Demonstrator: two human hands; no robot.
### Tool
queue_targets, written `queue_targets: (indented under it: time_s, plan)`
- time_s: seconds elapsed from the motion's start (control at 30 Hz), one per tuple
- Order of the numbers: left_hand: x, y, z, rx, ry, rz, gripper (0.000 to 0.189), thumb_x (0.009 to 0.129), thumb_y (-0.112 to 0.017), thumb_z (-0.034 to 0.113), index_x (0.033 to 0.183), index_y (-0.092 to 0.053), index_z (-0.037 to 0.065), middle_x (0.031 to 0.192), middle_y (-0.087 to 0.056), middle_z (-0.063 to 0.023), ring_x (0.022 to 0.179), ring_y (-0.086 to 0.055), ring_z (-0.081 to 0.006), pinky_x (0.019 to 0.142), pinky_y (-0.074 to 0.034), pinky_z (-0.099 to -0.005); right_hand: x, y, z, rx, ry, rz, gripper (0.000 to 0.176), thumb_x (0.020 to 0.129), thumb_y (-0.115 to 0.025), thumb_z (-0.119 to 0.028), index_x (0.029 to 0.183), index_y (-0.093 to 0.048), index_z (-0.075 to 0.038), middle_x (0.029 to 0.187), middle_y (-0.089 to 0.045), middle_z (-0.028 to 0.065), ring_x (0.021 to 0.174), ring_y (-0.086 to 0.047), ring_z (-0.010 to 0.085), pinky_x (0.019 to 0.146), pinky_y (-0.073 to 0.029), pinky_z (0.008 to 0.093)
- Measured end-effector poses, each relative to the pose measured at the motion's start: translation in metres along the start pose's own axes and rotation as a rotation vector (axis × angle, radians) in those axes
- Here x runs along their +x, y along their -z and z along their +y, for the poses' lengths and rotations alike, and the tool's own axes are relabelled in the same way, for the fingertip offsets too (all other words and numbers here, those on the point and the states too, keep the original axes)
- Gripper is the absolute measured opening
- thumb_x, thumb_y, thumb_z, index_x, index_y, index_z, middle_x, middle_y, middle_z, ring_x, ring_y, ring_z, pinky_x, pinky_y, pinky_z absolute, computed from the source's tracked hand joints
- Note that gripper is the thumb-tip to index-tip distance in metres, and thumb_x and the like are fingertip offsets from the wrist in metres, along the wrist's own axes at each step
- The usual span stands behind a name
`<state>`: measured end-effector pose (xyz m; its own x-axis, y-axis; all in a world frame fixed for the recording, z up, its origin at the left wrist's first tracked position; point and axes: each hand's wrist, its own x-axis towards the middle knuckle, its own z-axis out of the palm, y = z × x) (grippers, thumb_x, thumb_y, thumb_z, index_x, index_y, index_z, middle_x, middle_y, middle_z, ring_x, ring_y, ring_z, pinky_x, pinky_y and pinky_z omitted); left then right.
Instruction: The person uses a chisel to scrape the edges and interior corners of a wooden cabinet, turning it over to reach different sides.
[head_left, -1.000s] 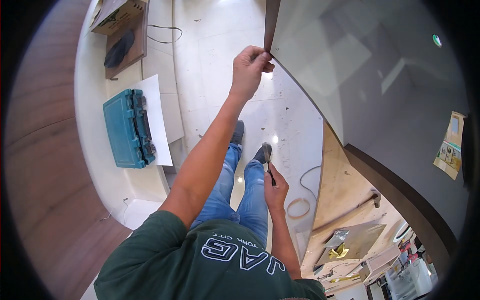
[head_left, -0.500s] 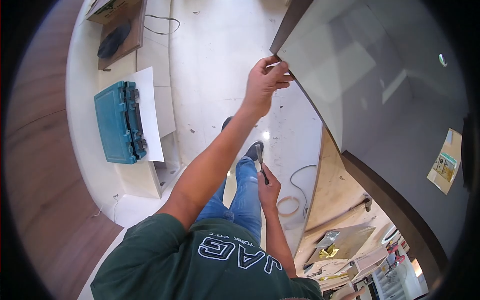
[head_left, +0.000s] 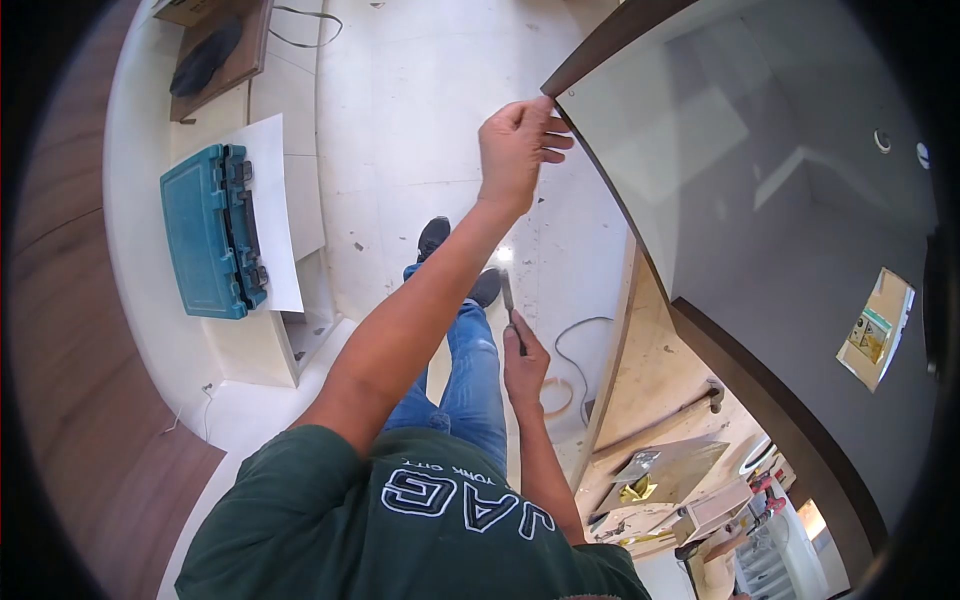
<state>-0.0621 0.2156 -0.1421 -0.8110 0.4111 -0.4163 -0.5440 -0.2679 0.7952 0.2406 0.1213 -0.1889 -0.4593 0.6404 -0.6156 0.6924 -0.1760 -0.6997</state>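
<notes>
My left hand reaches up to the front corner of a dark-edged cabinet with a glossy grey inside. Thumb and forefinger are pinched at the cabinet's edge, while the other fingers stretch out beside it. Whether a thin strip lies between the fingertips is hidden. Lower down, my right hand is closed around the dark handle of a chisel. Its flat metal blade points up and away from me, above my shoe, apart from the cabinet.
A teal tool case rests on a white ledge at left, by a white sheet. On the right, a plywood board carries a hammer. A cable and a beige ring lie on the floor. A co-worker's arm shows at lower right.
My left hand has slid to the cabinet's corner, its thumb now off the panel's face. The view has shifted slightly, and the chisel stays in my right hand.
</notes>
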Motion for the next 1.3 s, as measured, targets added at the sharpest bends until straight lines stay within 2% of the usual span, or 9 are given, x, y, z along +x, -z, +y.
queue_targets:
  time_s: [0.1,0.23,0.27,0.37,0.43,0.47,0.67,0.97,1.3]
  plan:
    - [-0.005,0.016,-0.002,-0.070,0.039,0.037,0.036,0.103,-0.068,0.030,0.114,-0.066,-0.004,0.098,-0.075,-0.0150,0.084,-0.073,-0.0202,0.071,-0.059,-0.0296,0.003,0.019,-0.033,0.143,0.070,0.069,0.038,0.099,-0.067,-0.010,0.134,-0.068,0.003,0.100,-0.075,0.0119,0.086,-0.068,0.0140,0.082,-0.054,0.0276]
    - [-0.033,0.022,-0.002,0.081,0.059,0.034,0.036,0.105,-0.066,0.032,0.115,-0.068,-0.003,0.101,-0.074,-0.0115,0.091,-0.070,-0.0181,0.082,-0.056,-0.0317,0.029,0.047,-0.112,-0.072,0.625,0.327,0.037,0.095,-0.068,-0.002,0.131,-0.069,0.005,0.103,-0.076,0.0171,0.087,-0.072,0.0212,0.083,-0.057,0.0327]
    - [-0.041,0.020,-0.002,0.060,0.062,0.007,0.036,0.104,-0.066,0.031,0.115,-0.068,-0.003,0.101,-0.074,-0.0108,0.091,-0.070,-0.0179,0.081,-0.056,-0.0315,0.038,0.052,-0.135,-0.090,0.618,0.336,0.037,0.095,-0.067,-0.002,0.130,-0.069,0.006,0.100,-0.076,0.0194,0.086,-0.073,0.0247,0.082,-0.057,0.0347]
    - [-0.053,0.001,0.005,0.007,0.090,-0.068,0.032,0.101,-0.067,0.027,0.112,-0.069,-0.002,0.094,-0.072,-0.0078,0.088,-0.068,-0.0144,0.076,-0.054,-0.0291,0.071,0.052,-0.169,-0.099,0.651,0.328,0.037,0.095,-0.068,-0.004,0.132,-0.069,0.005,0.085,-0.071,0.0140,0.071,-0.063,0.0192,0.066,-0.051,0.0341]
    - [-0.051,-0.010,0.012,0.201,0.104,-0.172,0.032,0.099,-0.070,0.026,0.108,-0.070,-0.004,0.091,-0.072,-0.0076,0.085,-0.068,-0.0133,0.072,-0.055,-0.0286,0.089,0.049,-0.174,-0.134,0.670,0.316,0.037,0.095,-0.068,-0.004,0.132,-0.069,0.004,0.083,-0.070,0.0127,0.069,-0.061,0.0184,0.065,-0.050,0.0336]
    - [-0.044,-0.012,0.007,0.155,0.115,-0.135,0.030,0.096,-0.072,0.023,0.106,-0.070,-0.005,0.087,-0.072,-0.0076,0.077,-0.067,-0.0125,0.065,-0.055,-0.0279,0.094,0.048,-0.175,-0.165,0.689,0.299,0.038,0.095,-0.067,-0.004,0.132,-0.069,0.003,0.081,-0.069,0.0114,0.067,-0.059,0.0176,0.063,-0.049,0.0331]
    - [-0.029,-0.016,0.014,0.102,0.154,-0.068,0.025,0.095,-0.069,0.016,0.103,-0.068,-0.008,0.083,-0.072,-0.0101,0.068,-0.067,-0.0133,0.058,-0.057,-0.0276,0.095,0.050,-0.192,-0.236,0.646,0.288,0.037,0.095,-0.069,-0.008,0.131,-0.071,0.000,0.080,-0.069,0.0124,0.068,-0.062,0.0192,0.063,-0.050,0.0333]
    - [-0.027,-0.014,0.013,0.098,0.201,-0.099,0.023,0.096,-0.069,0.014,0.103,-0.068,-0.008,0.091,-0.075,-0.0163,0.077,-0.074,-0.0203,0.070,-0.063,-0.0316,0.095,0.060,-0.188,-0.439,0.749,0.310,0.039,0.094,-0.070,-0.005,0.133,-0.071,-0.007,0.075,-0.069,0.0064,0.067,-0.064,0.0196,0.060,-0.051,0.0347]
    - [-0.023,-0.016,0.016,0.126,0.190,-0.073,0.022,0.097,-0.070,0.014,0.103,-0.068,-0.007,0.088,-0.074,-0.0146,0.075,-0.074,-0.0191,0.070,-0.063,-0.0322,0.107,0.063,-0.186,-0.417,0.796,0.295,0.040,0.094,-0.070,-0.006,0.133,-0.071,-0.008,0.073,-0.066,0.0069,0.064,-0.064,0.0201,0.058,-0.052,0.0351]
